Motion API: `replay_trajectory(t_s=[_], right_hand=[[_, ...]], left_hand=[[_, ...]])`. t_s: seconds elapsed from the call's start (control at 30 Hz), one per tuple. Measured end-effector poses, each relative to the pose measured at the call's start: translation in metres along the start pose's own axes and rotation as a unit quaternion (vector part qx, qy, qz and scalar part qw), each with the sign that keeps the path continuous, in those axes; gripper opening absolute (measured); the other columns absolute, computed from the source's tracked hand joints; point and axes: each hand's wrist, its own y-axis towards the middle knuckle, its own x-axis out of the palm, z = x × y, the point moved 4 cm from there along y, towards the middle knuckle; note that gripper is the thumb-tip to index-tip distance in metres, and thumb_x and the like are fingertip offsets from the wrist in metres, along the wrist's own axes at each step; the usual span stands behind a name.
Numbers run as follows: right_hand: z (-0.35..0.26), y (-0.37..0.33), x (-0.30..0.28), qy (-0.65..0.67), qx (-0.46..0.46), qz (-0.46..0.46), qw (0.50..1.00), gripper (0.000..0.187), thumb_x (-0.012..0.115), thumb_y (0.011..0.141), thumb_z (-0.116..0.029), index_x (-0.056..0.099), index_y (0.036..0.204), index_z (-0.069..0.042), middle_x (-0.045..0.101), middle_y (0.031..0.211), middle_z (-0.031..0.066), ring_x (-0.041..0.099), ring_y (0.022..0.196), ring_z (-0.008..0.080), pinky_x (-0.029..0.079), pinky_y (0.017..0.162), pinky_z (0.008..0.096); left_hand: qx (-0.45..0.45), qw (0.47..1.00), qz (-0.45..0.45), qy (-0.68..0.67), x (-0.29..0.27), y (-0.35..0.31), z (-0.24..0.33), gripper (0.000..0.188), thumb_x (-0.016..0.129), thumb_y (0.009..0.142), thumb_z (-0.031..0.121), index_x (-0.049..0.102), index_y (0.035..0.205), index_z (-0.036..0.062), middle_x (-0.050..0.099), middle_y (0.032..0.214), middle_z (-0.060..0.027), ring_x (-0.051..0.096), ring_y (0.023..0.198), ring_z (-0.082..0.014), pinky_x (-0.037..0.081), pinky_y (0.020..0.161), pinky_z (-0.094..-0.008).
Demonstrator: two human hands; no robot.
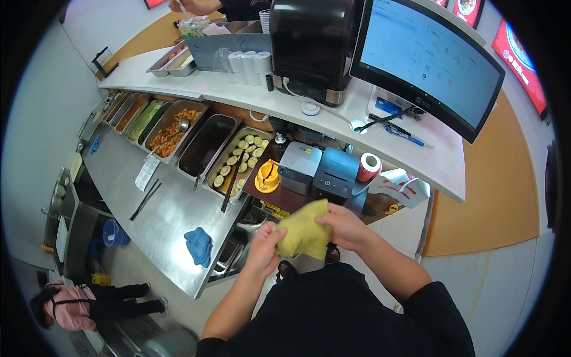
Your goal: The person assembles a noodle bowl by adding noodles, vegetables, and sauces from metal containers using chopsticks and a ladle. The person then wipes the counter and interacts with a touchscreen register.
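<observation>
the left hand (pixel 262 251) pinches one side of a yellow cloth (pixel 306 231) and the right hand (pixel 348 227) grasps the other, so the cloth is held up between them in front of the body. just beyond, two boxy machines (pixel 299 165) stand beside a yellow holder (pixel 267 176). to the left, a crumpled blue rag (pixel 198 247) lies on the steel counter (pixel 172 217), near a tray of round food pieces (pixel 225 171). farther off, a screen (pixel 428 65) stands on a white shelf (pixel 238 89).

Free steel counter (pixel 169 217) between chopsticks (pixel 146 200) and blue cloth (pixel 198 246), two boxy printers (pixel 334 174) obstructing beyond the hands (pixel 348 226)
</observation>
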Motion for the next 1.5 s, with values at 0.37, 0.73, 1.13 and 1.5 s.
replay_trajectory(t_s=[0.37,0.73,1.13,1.5], right_hand=[[-0.057,-0.031,0.017,-0.343,-0.310,0.032,0.886,0.028,0.047,0.084,0.003,0.060,0.108,0.000,0.063,0.095,0.0061,0.060,0.085,0.0129,0.047,0.078,0.0242],[-0.011,-0.081,-0.067,-0.178,-0.155,0.136,0.962,0.026,0.056,0.091,-0.012,0.054,0.115,-0.002,0.062,0.106,0.0063,0.058,0.099,0.0144,0.048,0.087,0.0316],[-0.227,-0.200,-0.258,-0.472,-0.183,0.563,0.653,0.049,0.059,0.088,-0.016,0.041,0.130,0.002,0.057,0.116,0.0199,0.058,0.110,0.0275,0.049,0.089,0.0412],[-0.210,-0.124,-0.235,-0.754,-0.040,0.482,0.445,0.067,0.029,0.095,-0.050,0.030,0.143,-0.005,0.025,0.148,0.0222,0.018,0.140,0.0351,0.011,0.113,0.0485]], left_hand=[[0.151,0.945,-0.111,0.268,0.028,0.015,0.055,0.020,0.045,0.097,0.012,0.056,0.110,0.0006,0.063,0.101,-0.0045,0.060,0.089,-0.0119,0.048,0.074,-0.0230],[-0.263,0.953,-0.133,0.061,0.080,0.036,-0.044,0.041,0.036,0.098,0.030,0.052,0.123,0.0013,0.058,0.123,-0.0121,0.056,0.113,-0.0247,0.044,0.096,-0.0389],[-0.194,0.957,-0.205,0.073,0.131,0.039,-0.066,0.034,0.040,0.098,0.024,0.045,0.123,0.0020,0.062,0.110,-0.0200,0.065,0.089,-0.0274,0.056,0.072,-0.0365],[-0.164,0.980,-0.030,0.110,0.040,0.020,-0.087,0.027,0.038,0.097,0.014,0.044,0.120,0.0012,0.062,0.108,-0.0172,0.065,0.089,-0.0227,0.055,0.074,-0.0330]])
